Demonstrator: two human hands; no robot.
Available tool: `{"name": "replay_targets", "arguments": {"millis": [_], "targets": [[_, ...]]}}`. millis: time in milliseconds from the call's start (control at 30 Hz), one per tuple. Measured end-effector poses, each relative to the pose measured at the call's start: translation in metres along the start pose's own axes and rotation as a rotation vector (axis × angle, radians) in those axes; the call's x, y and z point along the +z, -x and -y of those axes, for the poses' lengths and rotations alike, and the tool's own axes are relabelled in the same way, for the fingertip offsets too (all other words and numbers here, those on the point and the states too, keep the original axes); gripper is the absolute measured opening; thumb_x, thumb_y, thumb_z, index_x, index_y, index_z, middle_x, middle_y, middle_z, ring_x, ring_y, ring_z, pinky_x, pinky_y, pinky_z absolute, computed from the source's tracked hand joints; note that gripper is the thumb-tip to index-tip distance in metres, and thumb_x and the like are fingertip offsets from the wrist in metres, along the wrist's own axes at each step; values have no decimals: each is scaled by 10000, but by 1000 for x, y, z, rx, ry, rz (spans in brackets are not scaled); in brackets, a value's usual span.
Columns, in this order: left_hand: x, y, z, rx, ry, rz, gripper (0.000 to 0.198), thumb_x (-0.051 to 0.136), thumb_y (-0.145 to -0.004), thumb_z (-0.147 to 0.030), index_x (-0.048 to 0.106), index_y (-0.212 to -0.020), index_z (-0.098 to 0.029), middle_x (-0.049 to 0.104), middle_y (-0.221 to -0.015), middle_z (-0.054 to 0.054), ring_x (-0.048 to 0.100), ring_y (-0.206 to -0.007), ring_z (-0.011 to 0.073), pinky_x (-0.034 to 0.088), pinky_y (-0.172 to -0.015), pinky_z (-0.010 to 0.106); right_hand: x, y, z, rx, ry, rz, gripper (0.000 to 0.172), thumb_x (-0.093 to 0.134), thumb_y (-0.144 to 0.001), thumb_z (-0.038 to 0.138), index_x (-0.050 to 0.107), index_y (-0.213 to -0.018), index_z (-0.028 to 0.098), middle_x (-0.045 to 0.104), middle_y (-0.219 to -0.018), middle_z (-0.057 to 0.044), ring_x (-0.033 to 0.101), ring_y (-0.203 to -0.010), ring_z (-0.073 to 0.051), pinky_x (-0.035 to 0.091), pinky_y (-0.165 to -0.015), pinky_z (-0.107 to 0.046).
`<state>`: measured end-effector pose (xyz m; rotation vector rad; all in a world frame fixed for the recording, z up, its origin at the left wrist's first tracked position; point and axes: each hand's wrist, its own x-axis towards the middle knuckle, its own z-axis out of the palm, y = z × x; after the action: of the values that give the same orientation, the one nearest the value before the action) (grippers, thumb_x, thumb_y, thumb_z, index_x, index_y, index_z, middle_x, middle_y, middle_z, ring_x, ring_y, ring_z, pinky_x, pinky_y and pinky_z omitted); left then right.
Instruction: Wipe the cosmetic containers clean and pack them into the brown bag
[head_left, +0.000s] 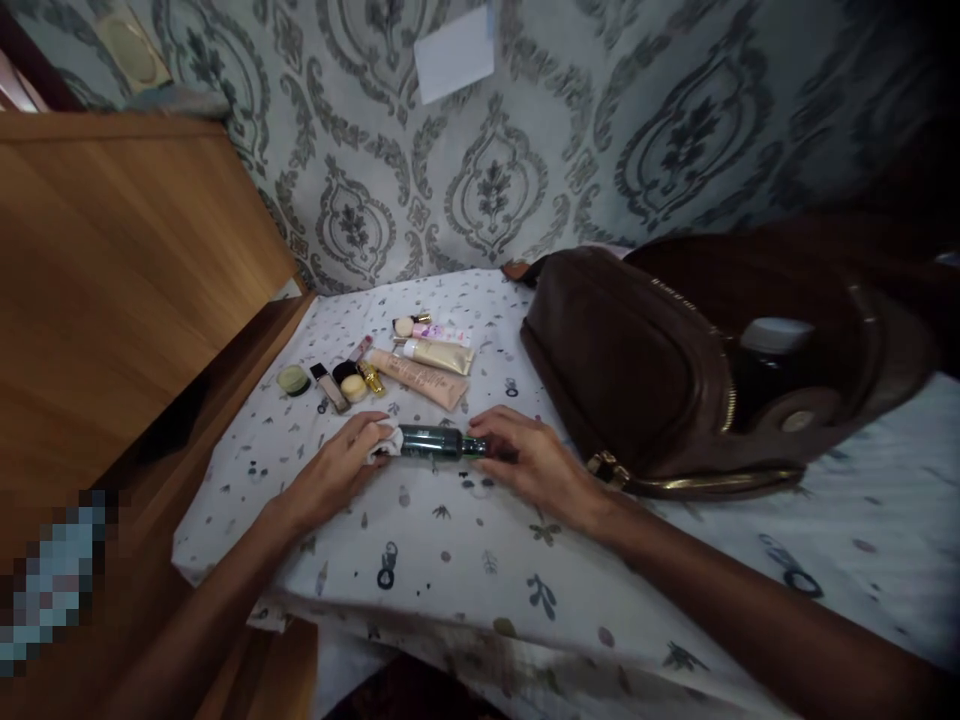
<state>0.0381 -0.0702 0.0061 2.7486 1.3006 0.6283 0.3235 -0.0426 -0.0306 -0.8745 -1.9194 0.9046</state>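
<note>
A dark green bottle (pixel 431 442) lies sideways between my two hands, low over the patterned white cloth. My left hand (pixel 341 465) is closed around a crumpled white wipe (pixel 388 440), pressed against the bottle's left end. At the other end, the fingers of my right hand (pixel 529 455) grip the shiny dark cap (pixel 474 447). Just beyond the bottle lie a peach tube (pixel 420 378) and a gold tube with a white cap (pixel 442 355). Further left are a small gold bottle (pixel 370 378), a round yellow compact (pixel 352 386) and a green-lidded jar (pixel 293 379).
A large brown leather bag (pixel 622 360) stands open on the right, with a white-capped bottle (pixel 776 338) inside. A wooden panel (pixel 135 240) rises on the left. Patterned wallpaper (pixel 495 180) backs the cloth-covered surface (pixel 465 540), whose front edge drops towards me.
</note>
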Motion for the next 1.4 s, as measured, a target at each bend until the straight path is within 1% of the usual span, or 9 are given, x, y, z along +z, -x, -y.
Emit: {"name": "replay_targets", "arguments": {"millis": [167,267,433,600,700,967,1167,1233,1400], "targets": [[2,-10,-6,45,-143,-8,238,504,-958,-200,499,-1195,-183,571,-1294,159,601,-1183,254,580,-893,414,-4,-1,6,6,119,43,147,691,-800,141,615,-912,195,634,-949,-35,594,-720,-137,483,-666,-269],[7,-9,-23,87,-243,-52,232,531,-957,-245,518,-1170,-154,593,-1262,177,592,-1178,283,579,-901,445,-3,-2,8,27,162,48,109,687,-823,151,625,-904,190,636,-924,-32,594,-734,-143,479,-702,-279],[30,-23,-58,246,-322,-189,216,452,-968,-111,577,-1144,-127,646,-1198,165,601,-1171,267,571,-928,405,-1,-2,9,64,240,46,97,664,-835,150,671,-929,173,631,-956,-59,601,-792,-169,479,-734,-304],[43,-39,-81,331,-339,-211,217,448,-970,-111,602,-1120,-86,667,-1172,179,614,-1158,281,581,-905,397,-2,-2,11,40,246,59,60,614,-842,144,654,-871,179,611,-884,-44,605,-807,-181,468,-717,-294],[40,-34,-75,296,-279,-188,239,459,-953,-84,588,-1154,-70,656,-1176,188,611,-1146,276,571,-927,396,-2,-1,11,47,264,67,40,644,-824,169,637,-863,178,616,-848,-37,579,-755,-175,447,-678,-288],[19,-1,-21,3,-131,-272,329,405,-948,-51,562,-1208,-177,633,-1173,135,603,-1116,225,549,-957,419,-1,2,10,44,256,87,112,679,-814,183,639,-917,202,625,-821,-32,569,-730,-177,440,-674,-298],[12,2,-30,-31,-86,-264,259,521,-952,-180,540,-1211,-170,604,-1204,144,583,-1149,245,531,-986,444,-1,1,10,39,253,105,104,674,-817,196,641,-914,212,623,-816,-31,574,-726,-180,446,-679,-305],[14,3,-35,-57,-106,-241,341,598,-925,-259,518,-1244,-168,583,-1248,157,561,-1190,274,522,-1002,472,-1,1,10,30,257,107,107,672,-820,204,639,-921,211,629,-821,-30,580,-733,-181,448,-678,-301],[20,12,-30,-60,-165,-230,417,417,-945,-72,473,-1344,-179,574,-1278,164,546,-1225,259,524,-1002,465,-2,1,9,18,268,109,126,677,-817,197,634,-933,220,645,-841,-34,586,-734,-179,459,-681,-311]]}}
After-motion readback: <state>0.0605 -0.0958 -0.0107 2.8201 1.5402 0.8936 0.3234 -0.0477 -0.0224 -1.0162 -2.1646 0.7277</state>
